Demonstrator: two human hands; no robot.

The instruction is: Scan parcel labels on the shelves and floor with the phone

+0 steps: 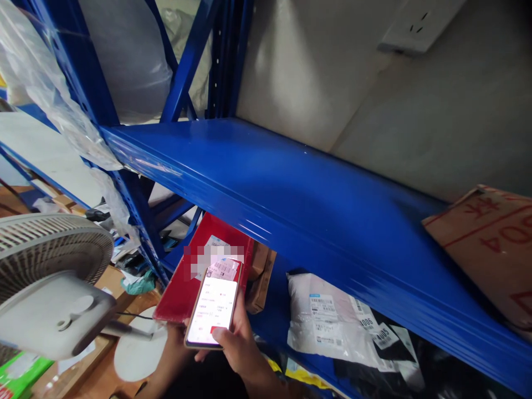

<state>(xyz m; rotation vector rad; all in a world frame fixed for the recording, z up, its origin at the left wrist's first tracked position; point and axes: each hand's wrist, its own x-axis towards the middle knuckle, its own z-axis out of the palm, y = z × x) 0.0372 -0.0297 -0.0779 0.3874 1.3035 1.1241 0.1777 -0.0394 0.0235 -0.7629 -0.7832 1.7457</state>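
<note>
In my right hand [236, 338] is a smartphone [211, 310] with its screen lit, and the thumb rests low on that screen. The camera picture at the top of the display shows a label with a barcode. Behind the phone, a flat red parcel [177, 296] is tilted up, bearing a white shipping label that is partly blurred out. My left hand [177, 341] grips the parcel's lower edge; most of its fingers are hidden behind the parcel and the phone.
A blue metal shelf [249, 166] crosses above my hands, with a cardboard box [490, 244] at its right end. White parcel bags [316, 310] and brown boxes [261, 277] lie on the lower level. A grey fan [54, 299] stands close on the left.
</note>
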